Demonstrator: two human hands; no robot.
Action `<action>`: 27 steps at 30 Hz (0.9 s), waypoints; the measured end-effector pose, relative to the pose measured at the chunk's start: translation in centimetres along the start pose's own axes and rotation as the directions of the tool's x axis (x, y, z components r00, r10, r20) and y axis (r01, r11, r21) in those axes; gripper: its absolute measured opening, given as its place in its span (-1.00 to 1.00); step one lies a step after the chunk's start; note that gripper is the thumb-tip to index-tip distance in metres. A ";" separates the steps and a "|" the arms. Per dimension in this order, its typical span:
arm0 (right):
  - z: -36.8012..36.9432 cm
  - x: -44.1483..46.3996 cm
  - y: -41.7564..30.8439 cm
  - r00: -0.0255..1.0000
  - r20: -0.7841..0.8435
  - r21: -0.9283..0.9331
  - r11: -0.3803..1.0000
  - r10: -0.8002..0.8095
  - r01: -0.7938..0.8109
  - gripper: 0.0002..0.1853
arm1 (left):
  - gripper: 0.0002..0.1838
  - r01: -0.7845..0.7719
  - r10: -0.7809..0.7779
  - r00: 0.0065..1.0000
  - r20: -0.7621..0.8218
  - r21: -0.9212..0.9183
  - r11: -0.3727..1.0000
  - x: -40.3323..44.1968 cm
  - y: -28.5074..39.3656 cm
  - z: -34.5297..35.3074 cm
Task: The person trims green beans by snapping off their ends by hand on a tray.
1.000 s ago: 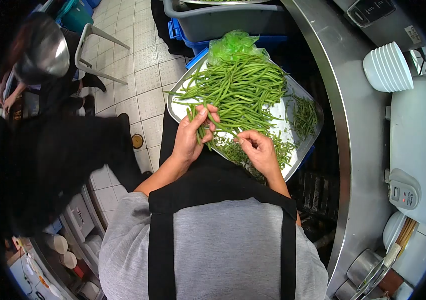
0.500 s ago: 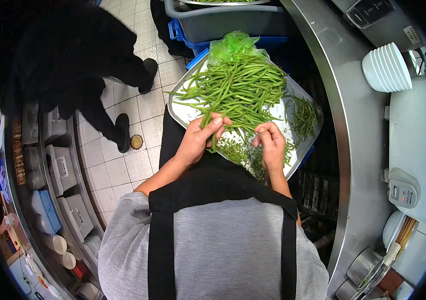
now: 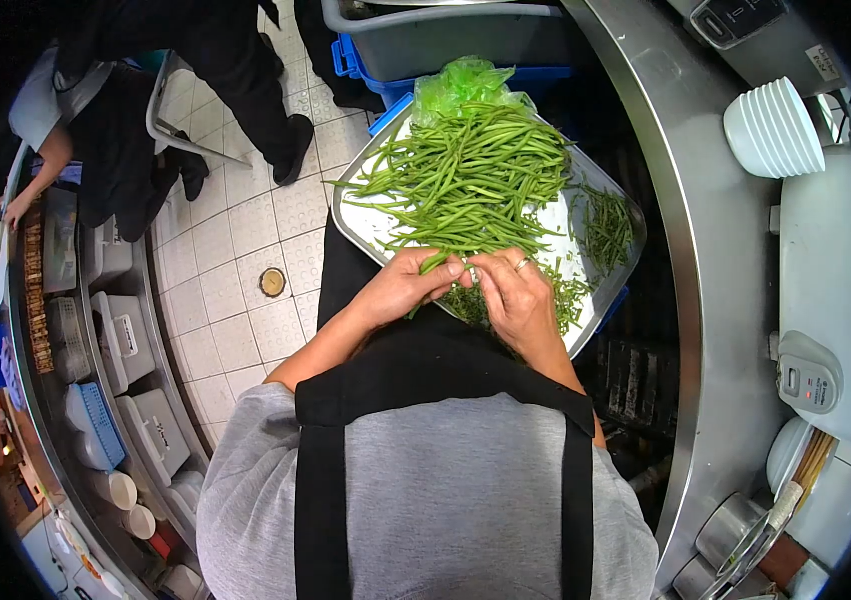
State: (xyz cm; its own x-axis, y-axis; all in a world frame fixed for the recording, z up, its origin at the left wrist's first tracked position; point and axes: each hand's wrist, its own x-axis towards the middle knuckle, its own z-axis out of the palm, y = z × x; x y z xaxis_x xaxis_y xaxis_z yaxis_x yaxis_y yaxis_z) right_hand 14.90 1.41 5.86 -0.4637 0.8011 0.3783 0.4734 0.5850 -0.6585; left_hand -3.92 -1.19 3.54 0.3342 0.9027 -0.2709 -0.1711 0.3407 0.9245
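Green beans point(image 3: 476, 175) lie heaped on a white tray point(image 3: 561, 228) in front of my apron. My left hand point(image 3: 401, 290) is closed round a few beans, one end showing above the thumb. Against its fingertips, my right hand point(image 3: 521, 300), with a ring on one finger, pinches the tip of a bean. Small cut pieces point(image 3: 571, 295) lie beside and under my hands. Thin, darker green ends point(image 3: 606, 230) form a separate pile along the tray's right side. A crumpled green plastic bag point(image 3: 466, 85) rests at the far end.
Behind the tray stands a grey tub point(image 3: 456, 45) in a blue one. A steel counter point(image 3: 681, 250) on the right carries stacked white bowls point(image 3: 774, 130). Shelves with containers point(image 3: 126, 340) line the left. Two people in dark trousers point(image 3: 246, 80) stand at upper left, near a chair point(image 3: 171, 120).
My right hand has moved left and now meets my left hand at the beans. At upper left, one person has shifted, and another person and a chair have come into view.
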 end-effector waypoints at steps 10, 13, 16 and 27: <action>1.8 -1.4 5.0 0.930 0.172 0.194 0.915 0.324 -0.354 -0.87 | -0.68 -0.089 0.056 0.984 -0.172 -0.189 0.978 -0.3 1.5 -1.6; 2.7 -1.9 4.1 0.963 0.208 -0.120 0.982 0.169 -0.147 -0.84 | -0.72 -0.198 0.081 0.940 -0.331 -0.337 0.920 -0.3 2.1 -2.9; 4.2 -1.6 3.1 0.911 0.363 -0.150 0.977 0.194 -0.148 -0.82 | -0.73 -0.245 0.086 0.924 -0.374 -0.402 0.882 -0.8 2.5 -3.2; 7.1 -1.8 3.6 0.848 0.516 -0.020 0.992 0.118 -0.126 -0.79 | -0.76 -0.079 -0.023 0.923 -0.383 -0.248 0.965 -0.3 1.6 -2.7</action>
State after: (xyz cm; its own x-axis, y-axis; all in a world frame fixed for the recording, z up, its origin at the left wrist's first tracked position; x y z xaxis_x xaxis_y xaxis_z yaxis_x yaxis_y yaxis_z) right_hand 12.10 1.22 -1.80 -0.7239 0.6837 -0.0924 0.5429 0.4818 -0.6878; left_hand -6.78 -0.25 4.41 -0.0425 0.9264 -0.3742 -0.4218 0.3229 0.8472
